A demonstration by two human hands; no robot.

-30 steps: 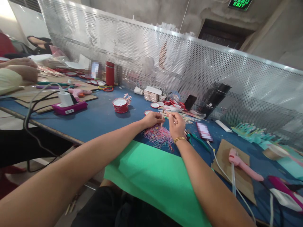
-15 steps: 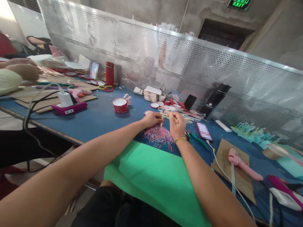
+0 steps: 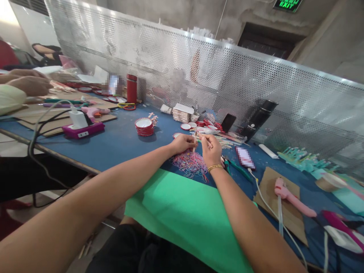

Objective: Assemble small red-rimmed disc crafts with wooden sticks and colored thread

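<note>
My left hand [image 3: 183,144] is closed, its fingers pinching a flat pale wooden stick [image 3: 195,143] that stands nearly upright. Close beside it on the right, my right hand [image 3: 212,149] is closed too, with a thin pale stick [image 3: 200,135] poking out toward the upright one. I cannot tell whether the two sticks touch. Just below both hands lies a tangled heap of coloured rubber bands [image 3: 190,165]. A green cloth [image 3: 182,212] covers my lap up to the table edge.
Pliers [image 3: 239,170] lie right of my right hand, and a pink glue gun [image 3: 292,197] rests on cardboard. A stack of red-rimmed white discs [image 3: 144,127] stands left. A perforated metal screen [image 3: 159,57] closes off the back. Another person's hands [image 3: 31,82] are at far left.
My right hand has shifted slightly left, bringing its stick nearer the upright one. My left hand stays put. The other person's hands at far left have moved a little.
</note>
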